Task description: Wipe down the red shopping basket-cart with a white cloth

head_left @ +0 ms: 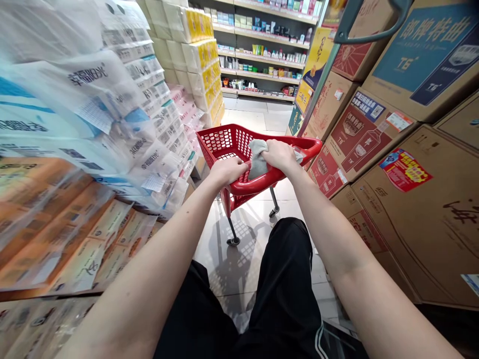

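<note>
A small red plastic shopping cart (249, 188) stands on the floor in front of my knees, with a perforated basket and grey legs on casters. My left hand (229, 171) is wrapped over the left side of its near rim. Bunched under my right hand (280, 154) is a grey cloth (258, 160), which hangs over the handle area and touches the red plastic. The fingers of my right hand curl around the cloth and are partly hidden behind it. Inside the visible part of the basket, only the red perforated walls and bottom show.
Stacked white tissue packs (149, 119) and orange packs (45, 214) line the left side. Cardboard cartons (396, 199) rise close on the right, near a grey metal handle (368, 37). Shelves (265, 62) of small goods stand across the aisle's far end, beyond the tiled floor (254, 118).
</note>
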`<move>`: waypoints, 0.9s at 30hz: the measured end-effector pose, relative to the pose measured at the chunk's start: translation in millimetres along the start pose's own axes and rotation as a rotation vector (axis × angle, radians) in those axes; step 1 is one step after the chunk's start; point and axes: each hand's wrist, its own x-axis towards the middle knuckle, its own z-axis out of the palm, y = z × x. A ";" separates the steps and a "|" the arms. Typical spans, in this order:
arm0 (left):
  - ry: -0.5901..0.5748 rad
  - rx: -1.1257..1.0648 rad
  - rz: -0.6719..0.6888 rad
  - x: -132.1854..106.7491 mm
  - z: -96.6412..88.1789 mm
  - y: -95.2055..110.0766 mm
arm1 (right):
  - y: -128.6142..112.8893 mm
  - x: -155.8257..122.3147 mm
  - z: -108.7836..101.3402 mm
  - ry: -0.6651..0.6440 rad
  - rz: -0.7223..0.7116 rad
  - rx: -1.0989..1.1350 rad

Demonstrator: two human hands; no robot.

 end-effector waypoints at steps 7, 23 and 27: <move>0.003 -0.016 -0.053 8.7 5.3 -4.0 | -11.9 -37.5 3.1 0.157 -0.054 -0.055; -0.017 0.052 -0.013 8.5 6.5 9.0 | -5.5 -21.5 -2.3 0.077 -0.089 -0.032; -0.010 0.049 -0.029 10.0 10.8 16.6 | 2.4 -20.1 -1.5 0.090 -0.079 -0.034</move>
